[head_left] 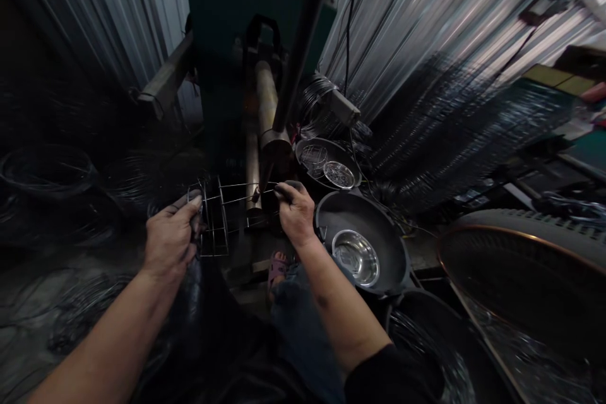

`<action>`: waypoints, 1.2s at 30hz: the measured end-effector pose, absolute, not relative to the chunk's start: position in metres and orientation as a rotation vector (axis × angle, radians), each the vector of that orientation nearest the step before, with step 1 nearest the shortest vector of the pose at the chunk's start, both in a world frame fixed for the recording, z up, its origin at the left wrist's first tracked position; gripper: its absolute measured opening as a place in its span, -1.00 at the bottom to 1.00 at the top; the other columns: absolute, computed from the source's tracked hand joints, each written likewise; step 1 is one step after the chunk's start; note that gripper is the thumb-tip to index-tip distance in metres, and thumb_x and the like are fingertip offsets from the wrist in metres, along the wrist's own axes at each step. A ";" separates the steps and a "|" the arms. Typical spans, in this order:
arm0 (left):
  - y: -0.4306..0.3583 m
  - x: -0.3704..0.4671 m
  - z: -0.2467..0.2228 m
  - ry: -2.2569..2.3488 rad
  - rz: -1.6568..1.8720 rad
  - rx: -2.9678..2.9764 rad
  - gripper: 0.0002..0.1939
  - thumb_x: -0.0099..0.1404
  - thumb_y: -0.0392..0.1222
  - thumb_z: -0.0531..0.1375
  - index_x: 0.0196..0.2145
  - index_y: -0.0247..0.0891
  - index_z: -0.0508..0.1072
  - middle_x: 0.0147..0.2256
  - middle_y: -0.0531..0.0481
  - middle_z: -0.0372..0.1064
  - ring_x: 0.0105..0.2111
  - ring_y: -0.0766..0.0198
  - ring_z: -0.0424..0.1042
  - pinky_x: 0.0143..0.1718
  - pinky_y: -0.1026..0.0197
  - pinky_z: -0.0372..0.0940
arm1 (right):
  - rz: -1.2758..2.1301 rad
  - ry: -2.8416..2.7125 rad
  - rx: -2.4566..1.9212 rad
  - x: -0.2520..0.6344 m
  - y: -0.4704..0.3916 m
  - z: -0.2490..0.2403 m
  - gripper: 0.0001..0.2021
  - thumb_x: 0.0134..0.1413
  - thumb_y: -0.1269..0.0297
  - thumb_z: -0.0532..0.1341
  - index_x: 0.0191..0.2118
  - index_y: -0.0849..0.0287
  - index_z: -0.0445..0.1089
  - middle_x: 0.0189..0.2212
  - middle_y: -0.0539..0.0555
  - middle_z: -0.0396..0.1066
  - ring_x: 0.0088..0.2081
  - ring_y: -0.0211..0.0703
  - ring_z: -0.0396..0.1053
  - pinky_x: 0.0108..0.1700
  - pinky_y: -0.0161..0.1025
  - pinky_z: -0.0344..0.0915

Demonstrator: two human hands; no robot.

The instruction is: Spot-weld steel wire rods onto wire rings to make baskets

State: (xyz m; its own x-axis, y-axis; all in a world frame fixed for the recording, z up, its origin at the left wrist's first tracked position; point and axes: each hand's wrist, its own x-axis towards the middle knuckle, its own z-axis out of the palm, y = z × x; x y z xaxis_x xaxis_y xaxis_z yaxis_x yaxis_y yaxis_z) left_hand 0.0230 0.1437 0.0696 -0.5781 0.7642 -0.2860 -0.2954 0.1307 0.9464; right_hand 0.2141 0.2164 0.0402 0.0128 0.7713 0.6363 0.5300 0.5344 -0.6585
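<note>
From where I stand, the left hand [170, 233] is closed on the near side of a wire frame [223, 214], which sticks out to the right of its fingertips; the right hand [297, 211] pinches what looks like the far end of the long wires [239, 185], just left of its own knuckles. Between the hands those wires cross close to the lower metal bar [253, 164], under the collar [275, 139] of the upper one; I can't tell whether they touch it.

The right fingertips sit very near that metal, so if the bars close or run hot, they could be nipped or burned; uneven pull between the hands could bow such thin wire or skew the frame; a careless swing of the right elbow might knock the pan [406, 259] beside that forearm, and the steel bowl [357, 259] in it.
</note>
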 end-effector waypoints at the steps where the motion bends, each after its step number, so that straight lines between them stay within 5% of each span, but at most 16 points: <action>1: 0.145 0.022 0.068 1.552 1.592 0.480 -0.55 -0.04 -0.02 0.36 -0.19 -0.28 0.53 -0.72 0.19 0.10 -0.77 0.46 0.05 -0.86 0.43 -0.16 | 0.251 -1.657 -1.114 0.213 0.218 0.039 -0.80 0.06 0.45 0.15 -0.30 0.15 0.53 -0.29 0.09 0.42 -0.25 -0.16 0.42 -0.15 -0.23 0.38; 8: 0.147 0.018 0.063 1.566 1.571 0.502 -0.58 -0.03 -0.01 0.35 -0.22 -0.26 0.54 -0.73 0.19 0.10 -0.79 0.45 0.03 -0.88 0.42 -0.22 | 0.146 -1.822 -1.157 0.222 0.223 0.049 -0.84 -0.01 0.42 0.27 -0.26 0.10 0.53 -0.24 0.11 0.44 -0.15 -0.04 0.38 -0.04 -0.11 0.33; 15: 0.150 0.018 0.067 1.519 1.616 0.479 -0.61 -0.04 -0.08 0.36 -0.23 -0.29 0.54 -0.72 0.18 0.12 -0.77 0.47 0.06 -0.85 0.45 -0.11 | 0.346 -1.885 -1.000 0.230 0.238 0.055 -0.92 0.00 0.41 0.27 -0.45 0.12 0.48 -0.39 0.03 0.41 -0.33 -0.18 0.41 -0.25 -0.29 0.34; 36: 0.148 0.018 0.067 1.396 1.684 0.471 -0.63 -0.05 -0.16 0.31 -0.26 -0.41 0.52 -0.76 0.19 0.12 -0.77 0.48 0.05 -0.74 0.40 0.00 | 0.293 -1.939 -1.061 0.232 0.240 0.051 -0.89 -0.04 0.31 0.28 -0.52 0.14 0.45 -0.46 0.01 0.37 -0.40 -0.21 0.37 -0.31 -0.29 0.30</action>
State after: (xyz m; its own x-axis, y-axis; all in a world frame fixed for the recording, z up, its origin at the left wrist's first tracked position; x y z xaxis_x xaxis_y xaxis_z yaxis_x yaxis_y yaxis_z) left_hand 0.0180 0.1477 0.0671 -0.5469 0.8039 -0.2339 -0.3786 0.0117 0.9255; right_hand 0.2316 0.2404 0.0511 -0.2469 0.7712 0.5868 0.5635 0.6069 -0.5605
